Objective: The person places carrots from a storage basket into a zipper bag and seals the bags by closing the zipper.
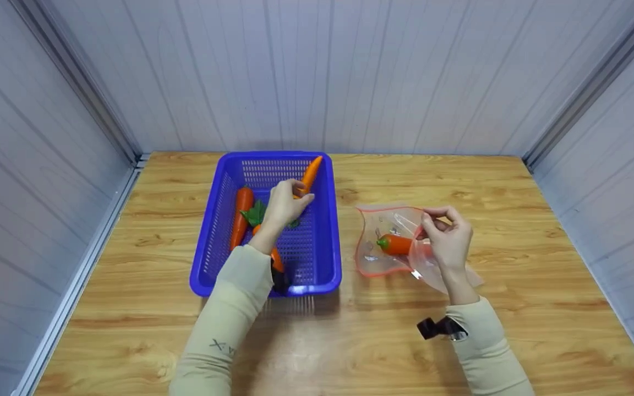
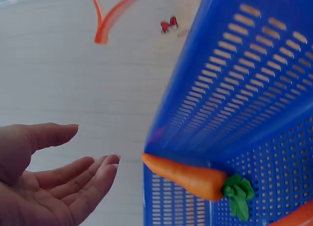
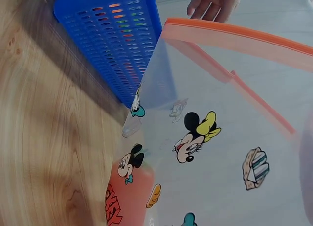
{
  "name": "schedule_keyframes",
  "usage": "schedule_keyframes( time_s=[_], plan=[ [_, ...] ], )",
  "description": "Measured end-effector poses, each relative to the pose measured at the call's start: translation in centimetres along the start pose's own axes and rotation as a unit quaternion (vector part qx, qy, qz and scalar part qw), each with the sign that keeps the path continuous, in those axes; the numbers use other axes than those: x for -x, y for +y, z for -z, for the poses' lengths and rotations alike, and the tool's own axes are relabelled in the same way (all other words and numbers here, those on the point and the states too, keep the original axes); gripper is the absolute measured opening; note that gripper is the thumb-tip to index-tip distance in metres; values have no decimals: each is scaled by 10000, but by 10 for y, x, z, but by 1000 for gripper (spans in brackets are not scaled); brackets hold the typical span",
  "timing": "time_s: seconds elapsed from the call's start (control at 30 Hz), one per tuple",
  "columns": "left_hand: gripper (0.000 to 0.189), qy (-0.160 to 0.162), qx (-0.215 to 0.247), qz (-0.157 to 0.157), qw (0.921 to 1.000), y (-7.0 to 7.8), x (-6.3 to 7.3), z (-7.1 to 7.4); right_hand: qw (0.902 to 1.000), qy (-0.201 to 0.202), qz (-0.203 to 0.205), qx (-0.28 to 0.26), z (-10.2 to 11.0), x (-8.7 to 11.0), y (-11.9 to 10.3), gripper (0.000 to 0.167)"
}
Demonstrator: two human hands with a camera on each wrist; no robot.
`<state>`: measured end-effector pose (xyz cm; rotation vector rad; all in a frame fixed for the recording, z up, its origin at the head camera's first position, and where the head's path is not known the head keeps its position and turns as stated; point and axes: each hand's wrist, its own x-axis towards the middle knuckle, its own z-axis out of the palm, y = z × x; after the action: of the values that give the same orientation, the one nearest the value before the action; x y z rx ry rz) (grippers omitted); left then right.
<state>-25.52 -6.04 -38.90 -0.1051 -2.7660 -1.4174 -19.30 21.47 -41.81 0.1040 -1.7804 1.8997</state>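
My left hand is over the blue basket, close to an orange carrot that leans in the far right corner. In the left wrist view the thumb and fingers are spread apart with nothing between them, and the carrot shows green leaves at its thick end. My right hand pinches the orange-edged rim of a clear zip bag. Inside the bag lies a carrot with a green top. Cartoon prints cover the bag in the right wrist view.
More carrots lie in the basket, a darker one along its left side and another partly hidden under my left forearm. The wooden table is bounded by pale panel walls at the back and sides.
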Motion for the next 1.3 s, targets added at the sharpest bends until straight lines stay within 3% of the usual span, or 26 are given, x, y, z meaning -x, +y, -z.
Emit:
schedule_keyframes(
  time_s=[0.27, 0.43, 0.8, 1.07, 1.2, 1.3],
  plan=[
    [30, 54, 134, 503, 9986, -13, -22, 4, 10000, -40, 21, 7, 2, 1, 4, 7],
    [33, 210, 266, 880, 9955, -28, -35, 0, 10000, -32, -4, 61, 1, 4, 5, 7],
    [37, 901, 853, 1302, 9837, -64, -59, -19, 9999, -8, -65, 80, 1, 7, 6, 7],
    [48, 845, 1758, 1697, 9660, -72, -64, -30, 9999, -53, 63, 84, 2, 6, 6, 7],
    [52, 704, 1780, 1961, 9617, -77, -68, -34, 9999, -35, 6, 156, 3, 6, 6, 7],
    [56, 629, 1744, 2171, 9584, -89, -76, -40, 9999, -35, 7, 147, 3, 6, 5, 7]
  ],
)
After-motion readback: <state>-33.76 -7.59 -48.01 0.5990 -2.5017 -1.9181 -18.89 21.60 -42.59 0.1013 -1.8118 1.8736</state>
